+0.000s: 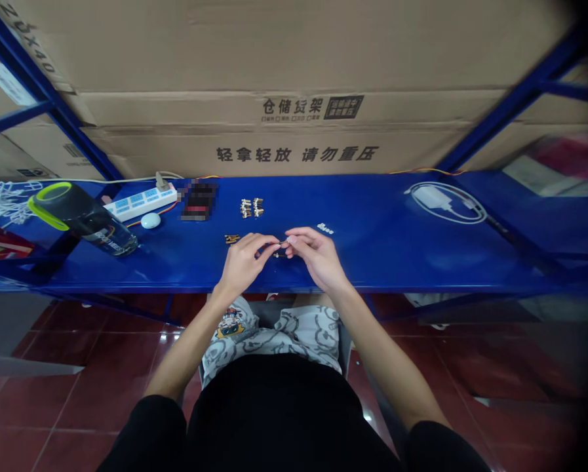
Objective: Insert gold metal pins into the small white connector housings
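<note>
My left hand (244,259) and my right hand (316,252) meet over the blue shelf (372,249), fingertips pinched together on a tiny dark part (278,248) too small to name. A small brass piece (232,238) lies just left of my left hand. Two clusters of small gold and white connectors (251,208) sit a little behind my hands. A few tiny white bits (325,229) lie behind my right hand.
A dark water bottle with a green lid (80,216) lies at the left, beside a white power strip (139,202) and a small white round device (151,220). A white charger with coiled cable (444,200) rests at the right. Cardboard boxes (294,98) stand behind the shelf.
</note>
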Demonstrator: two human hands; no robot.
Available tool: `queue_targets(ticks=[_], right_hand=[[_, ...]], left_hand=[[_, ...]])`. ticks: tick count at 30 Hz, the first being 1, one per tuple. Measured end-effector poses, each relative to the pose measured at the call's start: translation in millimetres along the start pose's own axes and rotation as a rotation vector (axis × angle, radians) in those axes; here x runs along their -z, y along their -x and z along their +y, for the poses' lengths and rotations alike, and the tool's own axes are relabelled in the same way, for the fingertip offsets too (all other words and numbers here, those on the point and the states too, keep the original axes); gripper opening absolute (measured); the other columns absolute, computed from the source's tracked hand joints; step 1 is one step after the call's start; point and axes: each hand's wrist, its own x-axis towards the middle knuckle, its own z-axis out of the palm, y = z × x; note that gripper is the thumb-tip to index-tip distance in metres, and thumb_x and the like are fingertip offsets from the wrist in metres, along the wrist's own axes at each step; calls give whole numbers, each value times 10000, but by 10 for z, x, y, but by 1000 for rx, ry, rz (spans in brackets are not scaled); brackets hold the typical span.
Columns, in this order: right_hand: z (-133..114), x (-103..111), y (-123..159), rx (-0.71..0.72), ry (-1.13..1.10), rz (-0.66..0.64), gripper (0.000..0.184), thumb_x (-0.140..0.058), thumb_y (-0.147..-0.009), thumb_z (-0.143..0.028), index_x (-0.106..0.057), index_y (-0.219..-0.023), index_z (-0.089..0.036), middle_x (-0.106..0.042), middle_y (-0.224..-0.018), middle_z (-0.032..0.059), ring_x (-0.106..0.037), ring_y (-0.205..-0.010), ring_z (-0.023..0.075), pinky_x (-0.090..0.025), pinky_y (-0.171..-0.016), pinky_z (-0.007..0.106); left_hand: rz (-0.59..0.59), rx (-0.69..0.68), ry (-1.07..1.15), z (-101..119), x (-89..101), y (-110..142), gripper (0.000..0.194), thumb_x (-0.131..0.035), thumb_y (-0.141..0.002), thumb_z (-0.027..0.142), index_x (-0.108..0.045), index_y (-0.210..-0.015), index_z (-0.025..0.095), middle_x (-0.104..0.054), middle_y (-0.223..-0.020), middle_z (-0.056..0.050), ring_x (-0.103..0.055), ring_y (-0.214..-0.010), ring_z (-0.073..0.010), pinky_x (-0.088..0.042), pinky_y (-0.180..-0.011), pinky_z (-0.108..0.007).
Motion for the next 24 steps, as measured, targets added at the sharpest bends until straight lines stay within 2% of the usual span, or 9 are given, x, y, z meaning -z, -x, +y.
queue_targets(ticks=[8,14,24], right_hand=[[15,-10,-9,14,45,33,239,-804,-810,-426,-750,-918,-219,-741,-765,18,-680,-692,162,-577,-721,352],[17,-15,-3,29,55,38,228,-795,-826,-407,-753,-943,-216,-759,-783,25,-690,-688,159,-578,-711,340],[21,-29,14,47,70,29,225,-786,-832,-408,-787,-982,-240,-791,-871,44,-735,-747,188,-620,-786,399]], left_hand=[[-11,5,-5,-4,-3,6,114,-636,-994,279,-732,-1001,217,-771,-923,-15,-636,-740,-139,-530,-689,-270],[6,37,-15,-3,-6,-2,101,-649,-986,272,-735,-998,219,-773,-938,-9,-626,-727,-136,-524,-688,-272],[24,58,-29,-8,-6,3,107,-649,-987,288,-737,-1007,231,-767,-941,-6,-638,-732,-136,-529,-693,-272]])
